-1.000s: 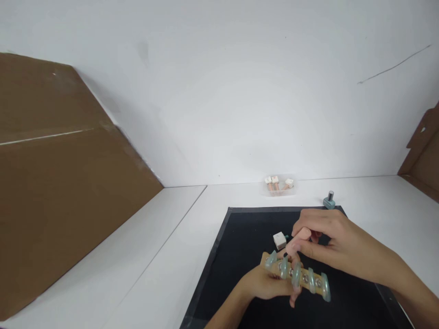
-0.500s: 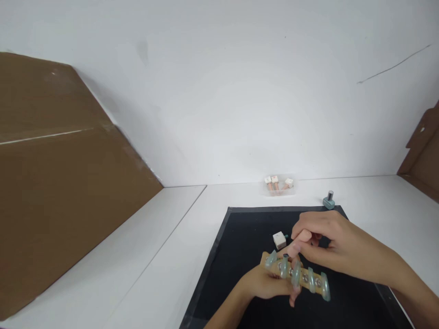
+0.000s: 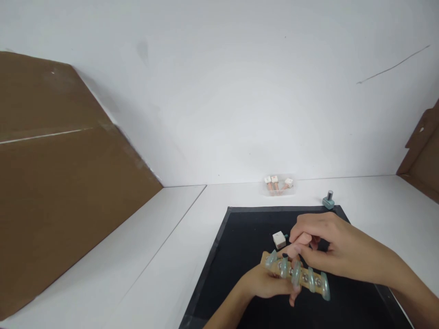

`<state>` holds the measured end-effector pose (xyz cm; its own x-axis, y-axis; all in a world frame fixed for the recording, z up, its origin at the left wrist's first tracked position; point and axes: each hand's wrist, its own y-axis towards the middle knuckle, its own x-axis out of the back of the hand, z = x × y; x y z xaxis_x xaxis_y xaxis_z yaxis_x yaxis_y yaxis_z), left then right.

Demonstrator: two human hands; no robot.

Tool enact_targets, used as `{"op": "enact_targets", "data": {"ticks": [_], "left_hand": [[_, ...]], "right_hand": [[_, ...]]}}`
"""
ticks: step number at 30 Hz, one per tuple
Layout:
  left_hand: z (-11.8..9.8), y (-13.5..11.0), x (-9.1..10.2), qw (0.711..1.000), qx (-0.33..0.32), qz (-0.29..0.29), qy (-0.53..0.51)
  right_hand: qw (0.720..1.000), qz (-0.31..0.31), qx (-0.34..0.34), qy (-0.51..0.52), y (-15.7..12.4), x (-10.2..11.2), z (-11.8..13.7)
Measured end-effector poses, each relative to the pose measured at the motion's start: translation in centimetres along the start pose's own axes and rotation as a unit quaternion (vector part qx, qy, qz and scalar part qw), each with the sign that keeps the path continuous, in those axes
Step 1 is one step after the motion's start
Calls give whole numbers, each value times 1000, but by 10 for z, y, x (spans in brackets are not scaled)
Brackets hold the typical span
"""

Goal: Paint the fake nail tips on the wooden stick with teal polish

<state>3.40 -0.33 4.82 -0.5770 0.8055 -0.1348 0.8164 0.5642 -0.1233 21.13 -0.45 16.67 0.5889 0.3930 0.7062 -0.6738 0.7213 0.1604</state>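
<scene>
My left hand [image 3: 262,281] is closed around a tan strip-shaped stand [image 3: 302,277] below the middle of the black mat. Teal false nails [image 3: 311,279] are fixed slantwise along it, with round metal spots showing between them. Fingers of my right hand [image 3: 322,240] are bent and pinched together just above the stand, meeting the fingertips of my left hand. What they hold, if anything, is hidden. A small dark tip [image 3: 285,255] shows at the second nail from the left. Just beyond the hands, a white cube-shaped piece [image 3: 279,240] with a small teal end lies on the mat.
A black mat [image 3: 236,237] covers part of the white table. Behind it stands a clear box [image 3: 279,192] with white cubes on pinkish stems. A teal bottle [image 3: 328,202] with a silver top is at the mat's far right corner. Brown boards [image 3: 68,183] flank the left side.
My right hand has shifted very slightly left, its fingers still pinched. My left hand and the stand are almost unmoved.
</scene>
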Motion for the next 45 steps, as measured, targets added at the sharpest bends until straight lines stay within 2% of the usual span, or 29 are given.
{"op": "enact_targets", "data": {"ticks": [28,34,38,45], "left_hand": [[-3,0,-1,1000,-14,-1,-24],[5,-2,2,999,-19,-2,-50],[8,-2,5,1000,-15,1,-20],[-5,-1,3,998,-15,0,60]], "right_hand": [[1000,4,5,-6,1,-1,-1],[1000,-27,11,4,0,-1,0],[999,-35,23,23,-1,-1,0],[997,32,34,57,0,2,-1]]}}
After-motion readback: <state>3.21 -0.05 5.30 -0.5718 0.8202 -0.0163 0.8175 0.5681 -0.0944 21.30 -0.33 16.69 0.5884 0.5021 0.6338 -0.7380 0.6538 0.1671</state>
